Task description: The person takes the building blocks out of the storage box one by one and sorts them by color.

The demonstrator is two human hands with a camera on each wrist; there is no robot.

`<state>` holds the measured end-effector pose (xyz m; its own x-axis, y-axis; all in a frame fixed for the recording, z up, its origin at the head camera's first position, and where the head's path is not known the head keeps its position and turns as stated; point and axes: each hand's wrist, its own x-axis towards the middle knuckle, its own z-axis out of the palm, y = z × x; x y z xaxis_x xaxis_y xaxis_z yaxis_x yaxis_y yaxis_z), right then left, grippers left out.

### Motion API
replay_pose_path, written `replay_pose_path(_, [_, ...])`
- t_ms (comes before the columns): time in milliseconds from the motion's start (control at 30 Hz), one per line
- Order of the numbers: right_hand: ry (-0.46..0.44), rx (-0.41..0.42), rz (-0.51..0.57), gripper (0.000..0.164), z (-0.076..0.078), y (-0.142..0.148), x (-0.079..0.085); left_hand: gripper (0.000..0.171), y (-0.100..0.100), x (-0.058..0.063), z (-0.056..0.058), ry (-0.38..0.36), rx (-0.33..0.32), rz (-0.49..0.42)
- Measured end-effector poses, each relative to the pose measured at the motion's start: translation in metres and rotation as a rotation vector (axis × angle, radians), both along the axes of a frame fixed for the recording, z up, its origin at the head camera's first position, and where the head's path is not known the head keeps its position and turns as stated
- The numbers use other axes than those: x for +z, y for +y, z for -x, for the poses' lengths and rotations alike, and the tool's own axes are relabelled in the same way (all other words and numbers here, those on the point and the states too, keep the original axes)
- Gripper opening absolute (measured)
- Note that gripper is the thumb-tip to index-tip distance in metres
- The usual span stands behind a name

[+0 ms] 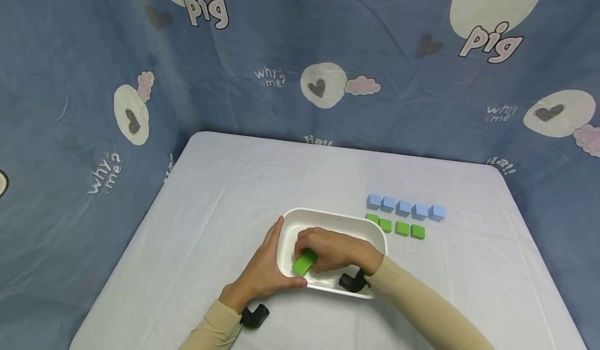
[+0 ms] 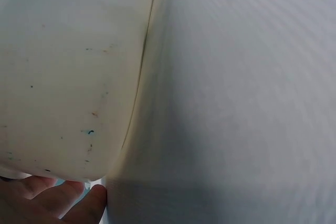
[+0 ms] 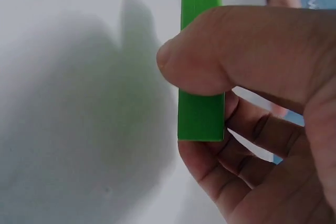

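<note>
A white plastic tub (image 1: 337, 222) stands on the table. My left hand (image 1: 260, 274) grips its left end, the thumb along the front rim and the fingers at the left side. In the left wrist view the tub's outer wall (image 2: 73, 77) fills the left, with fingertips (image 2: 89, 205) round its far corner. Inside the tub, my right hand (image 1: 328, 247) pinches a green block (image 1: 305, 262). The right wrist view shows the thumb across the long face of this green block (image 3: 201, 119), fingers curled behind it.
A row of several light blue cubes (image 1: 403, 208) lies to the right behind the tub. In front of it is a row of several green blocks (image 1: 401, 228), the leftmost partly hidden by the tub's rim. A blue printed curtain (image 1: 262, 110) hangs behind the white-covered table (image 1: 225, 183).
</note>
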<state>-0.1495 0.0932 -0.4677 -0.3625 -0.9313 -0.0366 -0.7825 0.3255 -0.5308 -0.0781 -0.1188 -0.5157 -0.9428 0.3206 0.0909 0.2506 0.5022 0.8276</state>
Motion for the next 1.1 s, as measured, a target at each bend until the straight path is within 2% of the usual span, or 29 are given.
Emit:
replay_pose_path(200, [-0.007,-0.049,0.024,0.036,0.001,0.010,0.011,0.146,0.000,0.000,0.000,-0.010,0.002,0.000])
replay_pose_path(500, [-0.009,-0.177,0.060,0.035,0.003,0.030,0.026,0.148,-0.001,0.002,0.002,-0.017,0.001,0.006])
replay_pose_path(733, [-0.024,-0.228,0.080,0.033,0.003,0.046,0.034,0.146,0.001,0.003,0.003,-0.021,0.003,0.008])
replay_pose_path(833, [-0.029,-0.273,0.097,0.033,0.003,0.055,0.037,0.147,0.002,0.002,0.003,-0.026,0.001,0.007])
replay_pose_path(1100, [0.027,-0.413,0.126,0.030,0.002,0.082,0.045,0.148,0.001,0.000,0.002,-0.011,0.012,0.009])
